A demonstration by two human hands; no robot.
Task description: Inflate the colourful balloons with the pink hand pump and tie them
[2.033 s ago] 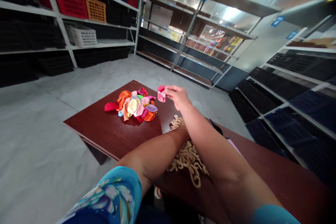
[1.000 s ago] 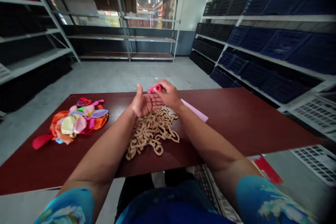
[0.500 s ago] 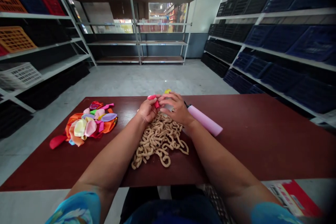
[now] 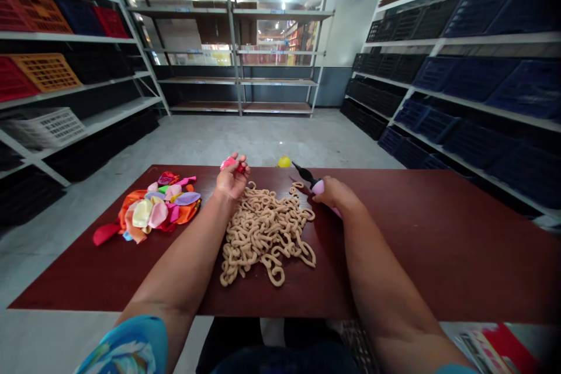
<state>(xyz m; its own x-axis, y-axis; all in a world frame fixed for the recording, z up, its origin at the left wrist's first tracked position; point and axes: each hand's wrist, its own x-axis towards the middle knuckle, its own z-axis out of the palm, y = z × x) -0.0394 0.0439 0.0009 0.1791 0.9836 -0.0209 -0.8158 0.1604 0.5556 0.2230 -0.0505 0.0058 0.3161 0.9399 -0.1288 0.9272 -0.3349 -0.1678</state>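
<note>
We see the two hands well apart above the table (image 4: 421, 245). The left hand (image 4: 232, 180) is turned palm up, fingers curled about a pink-and-red balloon (image 4: 227, 163); the fingers cover much of it, so we cannot tell which way its mouth faces. The right hand (image 4: 335, 193) is wrapped around a lilac pump (image 4: 318, 187), to the right of the beige pile. The hand hides most of the barrel, with only a sliver of lilac visible beneath the wrist. The pump's black nozzle (image 4: 305, 173) tapers away from us and to the left, and its long axis slants from far left to near right.

Between the forearms lies the pile of beige coils (image 4: 265, 225), tangled and spreading toward the near edge; what it is made of we cannot make out. To its left sits a heap of limp balloons (image 4: 151, 213), overlapping so that many are partly covered. A yellow round thing (image 4: 284, 162) shows at the far edge; we cannot tell whether it rests on the table or beyond it.

Farther out, crates (image 4: 46, 71) fill the left rack, and a red printed item (image 4: 511, 346) is cut off at lower right.
</note>
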